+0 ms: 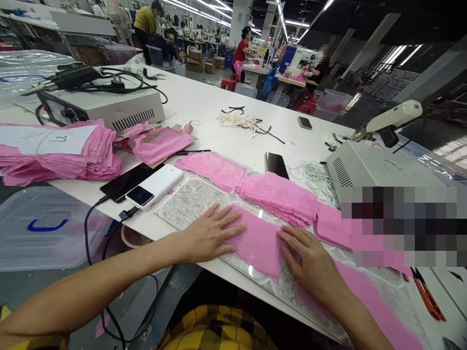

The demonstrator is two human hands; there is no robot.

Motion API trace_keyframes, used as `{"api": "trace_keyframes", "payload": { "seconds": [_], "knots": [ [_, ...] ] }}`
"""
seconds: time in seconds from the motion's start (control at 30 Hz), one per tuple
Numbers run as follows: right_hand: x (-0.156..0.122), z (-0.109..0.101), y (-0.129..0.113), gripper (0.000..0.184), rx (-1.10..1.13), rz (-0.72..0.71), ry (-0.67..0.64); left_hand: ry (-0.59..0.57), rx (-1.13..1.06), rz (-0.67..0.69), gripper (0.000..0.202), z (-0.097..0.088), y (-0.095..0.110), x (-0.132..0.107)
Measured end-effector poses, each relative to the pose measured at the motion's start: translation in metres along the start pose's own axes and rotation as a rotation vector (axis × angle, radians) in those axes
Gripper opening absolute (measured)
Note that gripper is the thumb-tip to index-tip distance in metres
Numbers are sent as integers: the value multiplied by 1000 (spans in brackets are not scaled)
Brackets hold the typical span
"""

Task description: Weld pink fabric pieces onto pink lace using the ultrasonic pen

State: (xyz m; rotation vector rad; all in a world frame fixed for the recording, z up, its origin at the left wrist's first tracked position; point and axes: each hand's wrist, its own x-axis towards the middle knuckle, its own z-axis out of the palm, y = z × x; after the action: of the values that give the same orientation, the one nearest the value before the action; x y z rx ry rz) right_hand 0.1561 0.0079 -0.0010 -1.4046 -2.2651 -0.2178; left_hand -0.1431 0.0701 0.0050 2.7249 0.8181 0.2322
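Observation:
A flat pink fabric piece [257, 240] lies on a clear plastic-covered board [191, 197] at the table's near edge. My left hand [211, 233] rests on its left side with the fingers spread. On its right edge lies my right hand [306, 257], fingers stretched and slightly bent, the thumb apart. Just beyond the piece sits a stack of pink lace pieces [279, 197], and a single lace layer [213, 170] lies to its left. More pink fabric [372, 301] extends under and past my right forearm.
A white power bank [156, 187] and dark phone [126, 182] lie left, near a tied pink fabric bundle [73, 163]. Grey boxes with vents [120, 109] stand on both sides. Orange-handled scissors [428, 296] lie far right. Cables hang off the near edge.

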Motion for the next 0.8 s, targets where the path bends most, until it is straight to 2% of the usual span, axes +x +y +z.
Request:
{"api": "trace_keyframes", "payload": {
  "seconds": [0.1, 0.27, 0.53, 0.63, 0.8],
  "knots": [
    [-2, -3, 0, 29, 0, 22, 14, 28, 59, -42, 60, 6, -1, -7],
    [3, -8, -9, 27, 38, -56, -10, 55, 94, -60, 61, 5, 0, -9],
    [-7, -30, -35, 27, 134, -117, -24, 2, 13, 140, 52, -13, 9, 7],
    [-14, -34, -45, 27, 167, -118, -36, -60, -32, 210, 55, -12, 19, 18],
    [-23, -38, -50, 29, 205, -94, 37, -119, -95, 305, 56, -3, 29, 30]
  ]
}}
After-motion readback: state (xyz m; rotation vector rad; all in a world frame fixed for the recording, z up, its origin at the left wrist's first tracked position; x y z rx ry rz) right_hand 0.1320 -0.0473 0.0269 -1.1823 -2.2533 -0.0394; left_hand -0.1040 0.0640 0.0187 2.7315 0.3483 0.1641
